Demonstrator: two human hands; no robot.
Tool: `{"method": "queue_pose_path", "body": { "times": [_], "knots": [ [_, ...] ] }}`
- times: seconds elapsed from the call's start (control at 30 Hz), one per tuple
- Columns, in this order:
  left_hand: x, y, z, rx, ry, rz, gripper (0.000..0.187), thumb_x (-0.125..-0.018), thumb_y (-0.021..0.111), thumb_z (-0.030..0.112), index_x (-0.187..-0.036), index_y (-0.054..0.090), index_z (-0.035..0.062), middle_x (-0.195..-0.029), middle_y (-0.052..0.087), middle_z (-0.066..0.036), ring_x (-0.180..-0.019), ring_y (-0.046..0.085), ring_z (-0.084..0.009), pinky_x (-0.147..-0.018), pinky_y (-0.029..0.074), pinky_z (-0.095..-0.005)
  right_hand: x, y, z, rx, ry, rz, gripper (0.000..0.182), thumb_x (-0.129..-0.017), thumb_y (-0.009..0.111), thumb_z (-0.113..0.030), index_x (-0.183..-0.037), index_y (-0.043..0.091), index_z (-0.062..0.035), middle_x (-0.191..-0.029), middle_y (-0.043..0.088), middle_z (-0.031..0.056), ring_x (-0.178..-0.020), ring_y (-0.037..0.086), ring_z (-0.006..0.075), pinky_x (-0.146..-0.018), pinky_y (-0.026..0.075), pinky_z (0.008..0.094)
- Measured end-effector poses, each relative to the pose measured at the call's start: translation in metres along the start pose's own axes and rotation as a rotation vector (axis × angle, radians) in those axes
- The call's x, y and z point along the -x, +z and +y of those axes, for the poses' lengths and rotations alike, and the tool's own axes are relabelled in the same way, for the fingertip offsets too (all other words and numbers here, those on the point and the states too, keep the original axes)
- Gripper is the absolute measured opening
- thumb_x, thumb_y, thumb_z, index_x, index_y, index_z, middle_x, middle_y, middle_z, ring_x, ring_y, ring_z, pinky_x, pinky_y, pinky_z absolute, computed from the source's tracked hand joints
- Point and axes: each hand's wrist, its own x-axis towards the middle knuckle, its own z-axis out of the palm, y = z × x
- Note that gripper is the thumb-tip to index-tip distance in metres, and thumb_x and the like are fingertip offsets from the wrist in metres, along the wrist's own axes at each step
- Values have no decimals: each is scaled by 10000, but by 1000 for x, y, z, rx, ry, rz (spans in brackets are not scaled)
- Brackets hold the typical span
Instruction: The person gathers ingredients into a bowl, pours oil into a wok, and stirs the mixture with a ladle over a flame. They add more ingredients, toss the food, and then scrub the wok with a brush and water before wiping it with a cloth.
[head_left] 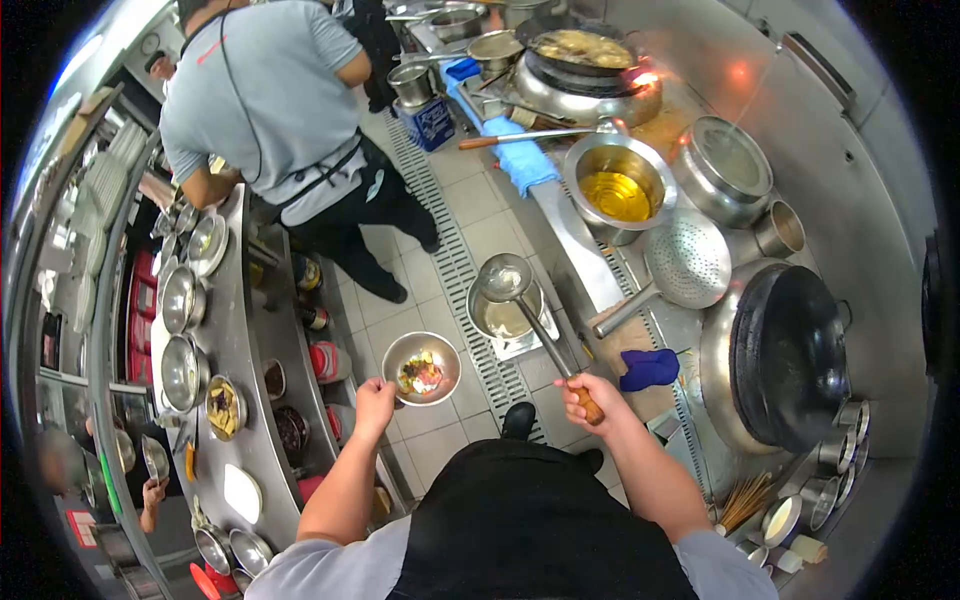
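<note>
My left hand grips the rim of a steel bowl that holds chopped food in red, yellow, white and dark bits. Wrapped round a wooden handle, my right hand holds a ladle out in front of me. The ladle's round head overlaps a steel pot with pale liquid in it, standing low beside the stove counter. The bowl is to the left of the ladle, over the tiled floor.
To the right are a black wok, a perforated strainer and a pot of yellow oil. Food sits in a far wok near a flame. A co-worker stands ahead at the left counter, which bears several bowls. A dark blue cloth lies nearby.
</note>
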Motion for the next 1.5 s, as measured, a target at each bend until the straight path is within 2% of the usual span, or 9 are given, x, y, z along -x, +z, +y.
{"method": "queue_pose_path", "body": {
  "times": [0.13,0.23,0.4,0.5,0.63,0.9,1.1,1.37,1.5],
  "knots": [
    [-26,18,38,-77,88,60,196,-788,551,129,-671,539,-27,-586,579,-101,-537,580,-167,-489,493,-311,37,17,-3,140,-51,-46,241,-849,480,-142,-1041,492,4,-616,479,42,-416,435,144,-369,345,295],
    [-54,23,16,25,105,26,194,-800,541,132,-685,545,-24,-592,575,-79,-534,573,-155,-507,477,-283,39,23,-6,80,15,-28,226,-844,494,-150,-1014,492,-1,-612,465,26,-437,436,142,-387,343,288],
    [-15,28,41,194,60,17,173,-820,525,118,-688,527,7,-627,572,-64,-544,560,-136,-520,478,-276,-6,19,-2,132,60,97,166,-821,515,-148,-914,492,-11,-601,463,21,-464,448,138,-404,355,290],
    [15,18,25,103,59,19,196,-827,530,120,-662,494,21,-618,550,-51,-556,553,-130,-530,490,-281,-53,10,3,174,57,203,100,-780,521,-133,-748,499,-41,-576,470,26,-461,454,142,-415,371,290],
    [60,-5,-9,49,-38,31,196,-827,514,99,-652,468,24,-618,533,-42,-558,538,-124,-553,511,-294,-123,-8,10,288,84,310,98,-770,525,-123,-711,483,-57,-574,474,43,-454,467,163,-411,376,306],
    [111,-48,-55,-103,-192,158,188,-806,524,94,-635,476,37,-599,489,6,-563,451,-83,-505,375,-261,-181,-13,18,455,95,391,140,-773,514,-138,-648,478,-87,-550,470,30,-446,445,154,-407,344,293],
    [100,-53,-42,32,-226,192,194,-808,529,95,-632,480,32,-592,523,-24,-523,490,-101,-496,433,-278,-147,-26,9,282,88,259,103,-785,520,-134,-708,486,-75,-564,478,19,-443,442,128,-399,349,275],
    [34,-39,-66,-92,-60,107,201,-792,535,110,-629,478,7,-566,527,-50,-526,498,-114,-506,453,-291,-52,-2,0,171,50,227,106,-812,535,-118,-847,505,-22,-597,478,23,-448,442,130,-402,338,259],
    [10,-16,-9,-79,30,39,202,-793,534,121,-640,494,-5,-573,550,-82,-519,567,-150,-481,485,-300,-9,3,3,127,16,164,196,-831,503,-153,-968,520,-14,-597,474,20,-422,421,130,-384,328,278]
  ]
}}
